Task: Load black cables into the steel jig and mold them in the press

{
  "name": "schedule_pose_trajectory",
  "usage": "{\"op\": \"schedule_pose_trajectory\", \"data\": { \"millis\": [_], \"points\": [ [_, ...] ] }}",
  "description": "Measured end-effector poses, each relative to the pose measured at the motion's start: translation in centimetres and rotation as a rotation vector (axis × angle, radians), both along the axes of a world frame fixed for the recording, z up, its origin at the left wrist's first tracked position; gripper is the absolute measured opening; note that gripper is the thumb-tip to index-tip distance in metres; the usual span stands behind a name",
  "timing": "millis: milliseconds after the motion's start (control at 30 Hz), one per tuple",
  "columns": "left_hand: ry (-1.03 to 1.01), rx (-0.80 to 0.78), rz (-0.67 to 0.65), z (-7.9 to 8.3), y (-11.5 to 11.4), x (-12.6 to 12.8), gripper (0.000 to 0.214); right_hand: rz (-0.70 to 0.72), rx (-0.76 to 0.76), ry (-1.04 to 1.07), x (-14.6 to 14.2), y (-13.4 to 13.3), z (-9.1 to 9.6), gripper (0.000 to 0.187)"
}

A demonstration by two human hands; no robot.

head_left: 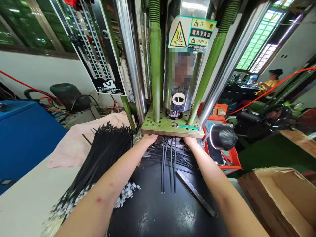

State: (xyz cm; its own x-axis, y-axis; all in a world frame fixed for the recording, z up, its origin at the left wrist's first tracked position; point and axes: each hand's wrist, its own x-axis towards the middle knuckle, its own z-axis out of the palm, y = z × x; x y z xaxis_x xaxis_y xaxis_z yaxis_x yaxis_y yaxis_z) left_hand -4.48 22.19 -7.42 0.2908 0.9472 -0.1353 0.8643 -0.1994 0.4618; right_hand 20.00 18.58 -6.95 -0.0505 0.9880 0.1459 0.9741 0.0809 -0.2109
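Observation:
Both arms reach forward beneath the green steel plate of an upright press. The plate's edge hides the fingers of my left hand and of my right hand. Between the wrists, several thin black cables run out from under the plate toward me over the black work surface. More dark cables lie crosswise behind them, near my right wrist. A slotted metal bar rests at an angle just right of the cables. What my hands touch under the plate cannot be seen.
Left of my left arm lies a thick bundle of black cables with whitish ends, beside a pink cloth. A black lamp and a red-orange case stand right. Cardboard boxes sit lower right. Another person is far back.

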Motion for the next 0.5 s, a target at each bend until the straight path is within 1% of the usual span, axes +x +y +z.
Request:
{"op": "schedule_pose_trajectory", "data": {
  "millis": [100, 200, 300, 400, 467, 500],
  "points": [
    [0.039, 0.047, -0.138, 0.3, -1.6, 0.2, 0.049, -0.006, -0.046, -0.049, -1.4, -1.9, 0.2, 0.047],
    [0.066, 0.125, -0.269, 0.8, -3.6, 1.2, 0.051, 0.077, -0.101, -0.099, -3.7, -3.6, 0.5, 0.040],
    [0.099, 0.172, -0.300, 0.9, -5.0, 2.2, 0.049, 0.118, -0.138, -0.142, -5.5, -4.7, 0.8, 0.040],
    [0.114, 0.192, -0.298, 0.8, -5.1, 2.6, 0.051, 0.109, -0.164, -0.167, -6.2, -5.0, 1.6, 0.045],
    [0.108, 0.195, -0.310, 1.0, -4.5, 2.7, 0.054, 0.105, -0.196, -0.163, -6.5, -4.6, 3.0, 0.045],
    [0.103, 0.189, -0.319, 1.3, -4.3, 2.8, 0.056, 0.102, -0.218, -0.156, -6.6, -4.4, 4.0, 0.045]
  ]
}}
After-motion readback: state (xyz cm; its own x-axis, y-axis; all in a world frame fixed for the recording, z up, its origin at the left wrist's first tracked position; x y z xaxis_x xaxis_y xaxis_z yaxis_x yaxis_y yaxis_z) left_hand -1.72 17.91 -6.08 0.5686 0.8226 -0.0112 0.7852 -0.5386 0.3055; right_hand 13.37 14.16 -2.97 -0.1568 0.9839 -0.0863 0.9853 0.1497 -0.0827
